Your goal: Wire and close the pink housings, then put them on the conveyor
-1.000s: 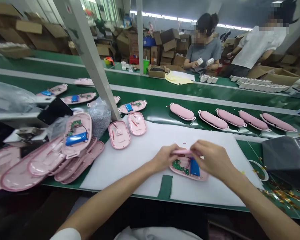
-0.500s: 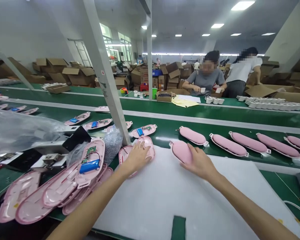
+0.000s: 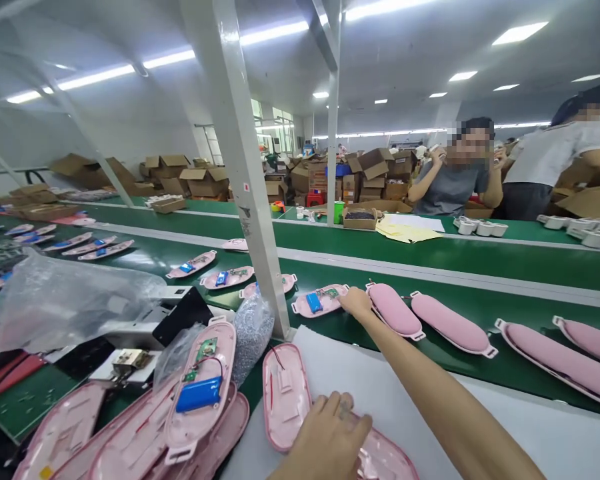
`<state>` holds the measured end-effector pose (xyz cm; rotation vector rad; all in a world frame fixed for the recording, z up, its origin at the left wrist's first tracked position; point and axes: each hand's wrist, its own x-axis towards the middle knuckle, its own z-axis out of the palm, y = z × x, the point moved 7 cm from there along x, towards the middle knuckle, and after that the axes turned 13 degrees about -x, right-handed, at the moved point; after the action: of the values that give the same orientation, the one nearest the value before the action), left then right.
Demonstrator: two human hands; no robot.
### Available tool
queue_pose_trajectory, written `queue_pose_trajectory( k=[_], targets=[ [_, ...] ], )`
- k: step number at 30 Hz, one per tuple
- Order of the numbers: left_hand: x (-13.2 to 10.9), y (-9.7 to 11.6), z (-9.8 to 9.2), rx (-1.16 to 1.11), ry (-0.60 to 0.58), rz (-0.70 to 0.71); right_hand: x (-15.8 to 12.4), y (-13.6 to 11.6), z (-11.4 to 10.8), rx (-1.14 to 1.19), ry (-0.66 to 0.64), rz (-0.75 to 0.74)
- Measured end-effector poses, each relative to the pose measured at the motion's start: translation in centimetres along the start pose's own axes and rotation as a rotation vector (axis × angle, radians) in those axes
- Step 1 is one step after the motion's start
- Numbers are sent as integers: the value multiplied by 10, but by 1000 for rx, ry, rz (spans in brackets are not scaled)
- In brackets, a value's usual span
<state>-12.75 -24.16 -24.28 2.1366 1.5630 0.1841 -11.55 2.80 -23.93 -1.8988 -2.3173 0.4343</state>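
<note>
My left hand [image 3: 330, 433] is low on the white work mat, its fingers bent over pink plastic shell halves. One open shell [image 3: 283, 400] with a thin wire lies left of it; another shell [image 3: 387, 459] shows under and right of the fingers. Farther forward, my right hand [image 3: 359, 303] closes on the right end of a pink shell with a blue battery and a green circuit board [image 3: 320, 302], on the green belt. Just right of that hand lies a pink padded piece [image 3: 394, 310] with white end loops.
More pink padded pieces [image 3: 453, 323] line the belt [image 3: 460, 273] to the right. Stacked shells [image 3: 200, 393] and a clear bag of small grey bits [image 3: 254, 327] are at left. A white post [image 3: 253, 180] rises beside the mat [image 3: 430, 407]. Two people are across the belt.
My right hand has let go of the padded piece, now on the belt, and moved left to the battery shell. My left hand has drawn back towards me with the shells. The view has turned left.
</note>
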Motion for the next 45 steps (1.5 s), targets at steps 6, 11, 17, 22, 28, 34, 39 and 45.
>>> queue_pose_trajectory(
  k=[6, 11, 17, 22, 28, 34, 39, 45],
  targets=[
    [1, -17, -23, -299, 132, 60, 2, 10, -53, 296, 218, -99],
    [-13, -20, -40, -653, 100, -102, -88, 88, -118, 351, 227, -366],
    [-42, -26, -83, -940, 460, -64, -232, 121, -52, 194, -206, -589],
    [-53, -14, -87, -1040, 598, -57, -244, 127, -47, 350, -146, -486],
    [-3, 60, -87, -994, 446, 66, -263, 122, -131, 480, -79, -485],
    [21, 88, -52, -847, 464, 144, -270, 205, -129, 420, -27, -308],
    [26, 93, 7, -648, 409, 147, -280, 265, -107, 551, -21, -184],
    [36, 82, 11, -735, 396, 191, -290, 250, -116, 389, 50, -191]
  ],
)
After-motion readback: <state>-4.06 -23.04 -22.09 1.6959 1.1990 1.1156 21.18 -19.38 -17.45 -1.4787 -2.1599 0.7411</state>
